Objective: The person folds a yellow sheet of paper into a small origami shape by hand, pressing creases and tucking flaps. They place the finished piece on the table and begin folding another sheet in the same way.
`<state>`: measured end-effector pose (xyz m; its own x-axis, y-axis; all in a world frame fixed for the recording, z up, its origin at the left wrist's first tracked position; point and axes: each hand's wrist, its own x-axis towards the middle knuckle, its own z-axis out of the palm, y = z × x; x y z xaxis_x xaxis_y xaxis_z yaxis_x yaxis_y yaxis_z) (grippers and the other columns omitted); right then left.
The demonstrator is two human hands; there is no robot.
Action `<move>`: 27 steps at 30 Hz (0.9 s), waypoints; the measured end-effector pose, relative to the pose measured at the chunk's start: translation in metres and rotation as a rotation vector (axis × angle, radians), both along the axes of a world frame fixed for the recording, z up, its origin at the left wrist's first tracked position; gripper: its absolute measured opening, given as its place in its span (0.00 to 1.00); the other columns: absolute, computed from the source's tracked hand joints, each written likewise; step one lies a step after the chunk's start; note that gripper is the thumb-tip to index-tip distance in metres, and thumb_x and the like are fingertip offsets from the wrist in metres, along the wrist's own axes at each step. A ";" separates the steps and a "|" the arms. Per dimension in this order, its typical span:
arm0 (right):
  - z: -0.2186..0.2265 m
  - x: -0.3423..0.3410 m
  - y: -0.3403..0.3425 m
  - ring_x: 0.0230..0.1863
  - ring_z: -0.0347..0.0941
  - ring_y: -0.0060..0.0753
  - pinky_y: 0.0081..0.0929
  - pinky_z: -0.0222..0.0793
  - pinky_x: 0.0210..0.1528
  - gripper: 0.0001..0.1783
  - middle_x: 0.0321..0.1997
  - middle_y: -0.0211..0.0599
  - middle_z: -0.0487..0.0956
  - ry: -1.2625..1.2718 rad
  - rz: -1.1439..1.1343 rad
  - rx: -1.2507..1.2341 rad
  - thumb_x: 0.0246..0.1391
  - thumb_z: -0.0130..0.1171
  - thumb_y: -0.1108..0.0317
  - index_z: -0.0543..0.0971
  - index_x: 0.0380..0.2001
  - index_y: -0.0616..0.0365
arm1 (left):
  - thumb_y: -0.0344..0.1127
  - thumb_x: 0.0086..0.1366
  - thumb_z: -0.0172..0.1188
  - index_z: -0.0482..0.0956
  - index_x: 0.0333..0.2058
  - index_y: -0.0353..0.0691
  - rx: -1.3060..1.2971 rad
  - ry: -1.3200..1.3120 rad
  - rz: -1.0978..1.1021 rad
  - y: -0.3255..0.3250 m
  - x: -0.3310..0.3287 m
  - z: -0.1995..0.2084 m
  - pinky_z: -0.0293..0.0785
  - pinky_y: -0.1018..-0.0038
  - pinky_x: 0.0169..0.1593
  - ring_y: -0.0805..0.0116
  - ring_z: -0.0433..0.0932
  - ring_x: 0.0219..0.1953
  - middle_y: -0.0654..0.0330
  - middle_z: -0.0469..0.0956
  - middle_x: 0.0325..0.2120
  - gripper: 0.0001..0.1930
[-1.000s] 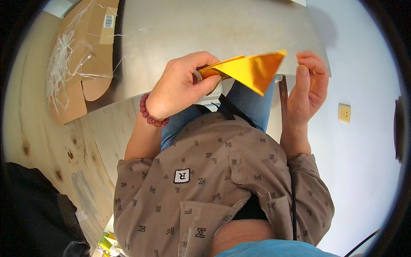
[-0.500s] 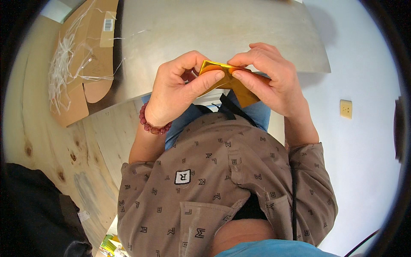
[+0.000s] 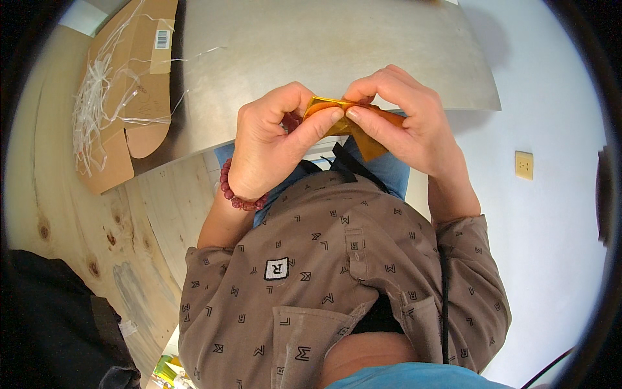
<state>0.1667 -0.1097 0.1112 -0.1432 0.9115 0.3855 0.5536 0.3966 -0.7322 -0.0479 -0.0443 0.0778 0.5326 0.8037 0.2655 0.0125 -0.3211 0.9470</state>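
Note:
A shiny gold foil sheet (image 3: 369, 144) is pinched between both hands, just in front of the metal table's near edge. My left hand (image 3: 275, 133) grips its left end between thumb and bent forefinger. On the right, my right hand (image 3: 411, 117) holds the sheet the same way, with the thumb along the near side. Both thumb tips nearly meet at the middle of the upper edge, which looks folded over. A loose flap of the foil hangs down below the right thumb. The fingers behind the sheet are partly hidden.
The metal table (image 3: 311, 45) lies ahead. At its left, a cardboard box (image 3: 149, 84) carries a tangle of clear plastic strands (image 3: 94, 97). A white wall with a socket (image 3: 523, 165) stands at the right. Dark cloth (image 3: 58, 318) is at the lower left.
My left hand has shifted slightly right, and its thumb is closer to the right thumb. The foil's left part has narrowed, and its upper edge sits a little lower.

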 end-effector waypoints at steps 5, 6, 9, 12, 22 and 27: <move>0.000 -0.002 0.003 0.37 0.75 0.28 0.25 0.70 0.41 0.05 0.34 0.32 0.82 0.069 0.033 -0.062 0.58 0.66 0.77 0.84 0.38 0.61 | 0.33 0.66 0.73 0.79 0.29 0.36 -0.083 0.006 -0.033 0.000 -0.002 0.004 0.70 0.84 0.28 0.87 0.73 0.26 0.70 0.78 0.22 0.12; 0.001 -0.002 0.004 0.37 0.76 0.29 0.26 0.71 0.40 0.05 0.34 0.33 0.82 0.063 0.035 -0.065 0.58 0.66 0.75 0.84 0.38 0.60 | 0.33 0.67 0.73 0.79 0.29 0.35 -0.141 -0.014 -0.039 -0.002 -0.002 0.005 0.70 0.85 0.28 0.88 0.73 0.26 0.70 0.78 0.22 0.12; 0.002 -0.001 0.003 0.38 0.78 0.32 0.28 0.73 0.39 0.05 0.34 0.33 0.83 0.047 0.045 -0.076 0.59 0.68 0.72 0.84 0.38 0.57 | 0.33 0.67 0.73 0.79 0.29 0.36 -0.179 -0.091 -0.024 -0.003 0.000 0.008 0.69 0.86 0.28 0.88 0.73 0.26 0.71 0.78 0.23 0.12; 0.002 -0.001 0.004 0.37 0.77 0.32 0.28 0.72 0.39 0.04 0.34 0.33 0.83 0.050 0.059 -0.077 0.59 0.68 0.72 0.83 0.37 0.57 | 0.30 0.70 0.69 0.78 0.31 0.37 -0.163 -0.094 -0.042 -0.005 -0.002 0.011 0.66 0.86 0.32 0.88 0.70 0.29 0.72 0.77 0.26 0.09; -0.003 0.000 0.006 0.36 0.75 0.30 0.27 0.71 0.40 0.03 0.32 0.31 0.81 0.075 0.090 -0.074 0.60 0.67 0.72 0.83 0.36 0.58 | 0.31 0.72 0.67 0.75 0.26 0.40 -0.193 -0.254 0.004 -0.011 0.006 0.005 0.59 0.86 0.27 0.90 0.63 0.25 0.76 0.71 0.21 0.14; -0.002 0.002 0.006 0.36 0.77 0.30 0.28 0.73 0.41 0.04 0.33 0.34 0.82 0.119 0.107 -0.134 0.60 0.67 0.72 0.82 0.37 0.59 | 0.33 0.74 0.65 0.73 0.26 0.41 -0.314 -0.354 -0.016 -0.009 0.009 0.000 0.56 0.85 0.27 0.89 0.60 0.26 0.77 0.69 0.22 0.15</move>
